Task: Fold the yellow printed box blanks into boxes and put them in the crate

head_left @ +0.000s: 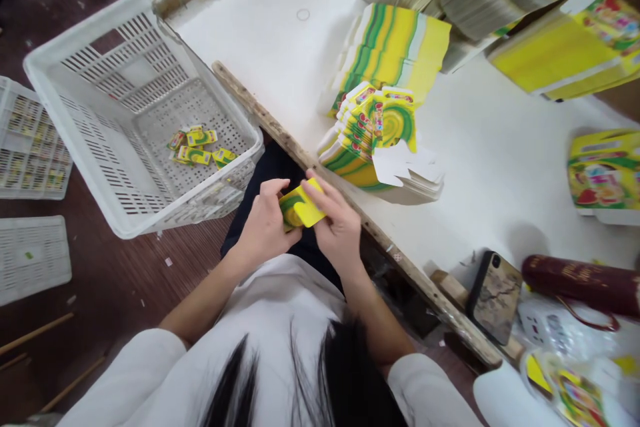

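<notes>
Yellow-green carton [291, 208]: left of table edge [373, 229]
Left hand [265, 219]: gripping left end
Right hand [338, 219]: I'm gripping yellow flap [311, 209]

Yellow and green swirl across our small box [306, 207].
We see wavy green, yellow and white stripes on the carton stack [387, 43], white on the basket [137, 72], gold lettering on the maroon bottle [580, 282], dark branches on the beige phone case [496, 295].

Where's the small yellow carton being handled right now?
The carton is near the middle of the head view, held in the left hand and right hand, beside the table's wooden edge, right of the large white basket.
</notes>
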`<state>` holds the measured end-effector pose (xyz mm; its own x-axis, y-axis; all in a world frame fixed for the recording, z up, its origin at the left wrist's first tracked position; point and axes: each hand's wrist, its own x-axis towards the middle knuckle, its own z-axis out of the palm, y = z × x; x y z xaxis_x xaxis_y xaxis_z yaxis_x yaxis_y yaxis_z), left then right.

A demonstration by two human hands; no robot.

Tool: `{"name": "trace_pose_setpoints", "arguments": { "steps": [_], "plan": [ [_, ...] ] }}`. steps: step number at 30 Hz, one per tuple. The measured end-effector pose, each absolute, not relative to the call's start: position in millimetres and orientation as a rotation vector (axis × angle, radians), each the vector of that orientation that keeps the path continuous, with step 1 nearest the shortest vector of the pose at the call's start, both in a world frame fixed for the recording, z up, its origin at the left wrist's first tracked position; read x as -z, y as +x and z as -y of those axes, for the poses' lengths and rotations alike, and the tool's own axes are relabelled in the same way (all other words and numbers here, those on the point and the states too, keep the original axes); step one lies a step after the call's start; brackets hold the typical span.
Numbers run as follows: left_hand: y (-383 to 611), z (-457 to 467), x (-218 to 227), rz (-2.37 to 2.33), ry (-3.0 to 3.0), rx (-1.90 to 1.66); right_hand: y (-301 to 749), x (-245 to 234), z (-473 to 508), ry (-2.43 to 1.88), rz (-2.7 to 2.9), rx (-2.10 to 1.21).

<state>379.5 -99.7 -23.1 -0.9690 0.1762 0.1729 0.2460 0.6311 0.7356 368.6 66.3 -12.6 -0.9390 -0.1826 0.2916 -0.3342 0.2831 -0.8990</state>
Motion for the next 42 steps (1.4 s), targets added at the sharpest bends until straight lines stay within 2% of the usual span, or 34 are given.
{"name": "trace_pose_setpoints", "arguments": {
  "steps": [4,7,11,18,24,32,34,39,42],
  "plan": [
    [376.7,110.6,18.9,2.798,-0.388,1.066,362.7,16.7,-76.0,0.612,2.523,-1.681],
    [371.9,122.1,12.5,2.776,-0.410,1.095,359.6,12.5,-85.4,0.819,2.632,-1.567],
    [364.4,129.3,0.0,2.823,-0.492,1.160,354.0,2.9,-98.6,0.978,2.679,-1.586],
    [365.3,120.0,-4.3,2.812,-0.447,1.144,356.6,0.8,-87.8,0.789,2.631,-1.525],
    [370.6,126.7,-4.0,2.855,-0.428,1.228,360.8,3.5,-88.5,0.871,2.644,-1.548],
    [370.8,125.0,-5.5,2.867,-0.398,1.289,363.9,-6.7,-91.4,0.875,2.635,-1.416],
    [366.9,139.2,-3.5,2.848,-0.249,1.243,358.4,-12.0,-98.7,0.752,2.531,-1.291],
    [352.7,189.9,3.2,2.503,0.284,0.716,328.9,-7.4,-128.0,0.295,2.517,-0.741],
    [351.6,192.2,10.9,2.512,0.266,0.781,313.9,4.1,-138.6,0.114,2.587,-0.615]
  ]
}}
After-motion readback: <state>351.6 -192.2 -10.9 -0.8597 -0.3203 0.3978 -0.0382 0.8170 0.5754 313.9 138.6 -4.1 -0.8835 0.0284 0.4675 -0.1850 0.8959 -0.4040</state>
